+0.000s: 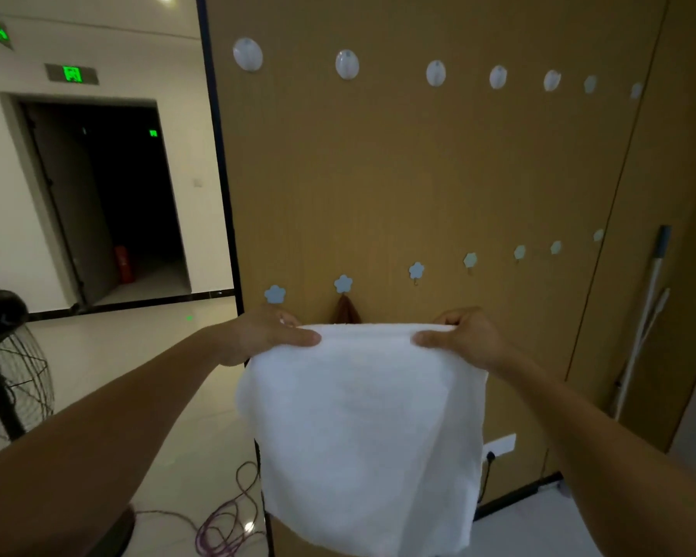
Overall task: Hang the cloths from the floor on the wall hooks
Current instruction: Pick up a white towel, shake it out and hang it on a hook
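A white cloth (362, 428) hangs spread in front of me, held by its top edge. My left hand (266, 335) pinches the top left corner and my right hand (463, 335) pinches the top right corner. Behind it stands a tan wall panel (418, 174) with a low row of blue flower-shaped hooks (416, 270). A brown cloth (346, 311) hangs from the second flower hook (343, 284), mostly hidden behind the white cloth. The leftmost flower hook (275, 294) sits just above my left hand. A row of round white hooks (346, 64) runs higher up.
A black standing fan (5, 355) is at the left. A coiled purple cable (226, 520) lies on the tiled floor. A mop handle (647, 315) leans at the right of the panel. A dark doorway (117, 203) opens at the back left.
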Tool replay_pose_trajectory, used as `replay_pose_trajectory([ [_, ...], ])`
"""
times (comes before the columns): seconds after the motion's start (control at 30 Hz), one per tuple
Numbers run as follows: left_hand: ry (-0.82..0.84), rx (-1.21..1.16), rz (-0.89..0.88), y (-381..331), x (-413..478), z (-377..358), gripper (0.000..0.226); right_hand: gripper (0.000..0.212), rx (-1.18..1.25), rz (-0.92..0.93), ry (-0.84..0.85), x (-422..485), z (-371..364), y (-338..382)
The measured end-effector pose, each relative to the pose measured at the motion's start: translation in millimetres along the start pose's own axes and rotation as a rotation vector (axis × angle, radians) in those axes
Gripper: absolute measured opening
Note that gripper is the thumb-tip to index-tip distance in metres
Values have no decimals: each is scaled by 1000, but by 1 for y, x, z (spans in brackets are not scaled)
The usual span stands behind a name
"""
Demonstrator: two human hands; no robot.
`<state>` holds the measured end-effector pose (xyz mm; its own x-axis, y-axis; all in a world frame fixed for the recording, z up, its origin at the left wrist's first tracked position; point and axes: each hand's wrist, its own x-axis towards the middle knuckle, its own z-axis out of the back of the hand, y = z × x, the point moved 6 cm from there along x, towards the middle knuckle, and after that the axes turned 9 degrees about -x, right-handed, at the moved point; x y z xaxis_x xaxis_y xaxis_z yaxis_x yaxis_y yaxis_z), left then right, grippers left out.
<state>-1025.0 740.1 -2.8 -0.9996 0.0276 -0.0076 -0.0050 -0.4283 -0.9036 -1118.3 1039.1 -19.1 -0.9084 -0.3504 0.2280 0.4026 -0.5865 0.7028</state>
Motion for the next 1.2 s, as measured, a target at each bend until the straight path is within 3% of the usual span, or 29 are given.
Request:
replay_pose_trajectory([
  [0.17,-162,-266,-62,-2,-2,8,50,38,109,77,-125,14,2,13],
  [0.27,-282,-192,-132,-11,-1,14,44,32,-15,203,-198,29,-4,37],
  [0.37,-448,-152,-193,-19,4,28,32,12,61,287,-245,50,-13,65],
  [0.47,-586,-126,-303,-33,9,48,13,7,101,318,-224,76,-21,92],
  [0.57,-673,-158,-399,-45,20,76,28,11,113,364,-166,105,-30,124],
  [0.67,-761,-145,-496,-63,37,108,26,21,229,405,-83,131,-36,160],
  [0.8,-701,-4,-565,-95,66,151,13,41,255,399,44,171,-36,204],
  [0.9,-595,338,-523,-112,87,183,34,35,277,401,89,204,-31,229],
  [0.97,-586,459,-524,-120,97,208,34,26,315,449,31,225,-23,245],
  [1.1,-631,368,-613,-141,112,261,41,17,327,544,-171,261,-6,278],
  [1.2,-754,374,-701,-172,124,287,30,14,397,572,-339,288,9,302],
])
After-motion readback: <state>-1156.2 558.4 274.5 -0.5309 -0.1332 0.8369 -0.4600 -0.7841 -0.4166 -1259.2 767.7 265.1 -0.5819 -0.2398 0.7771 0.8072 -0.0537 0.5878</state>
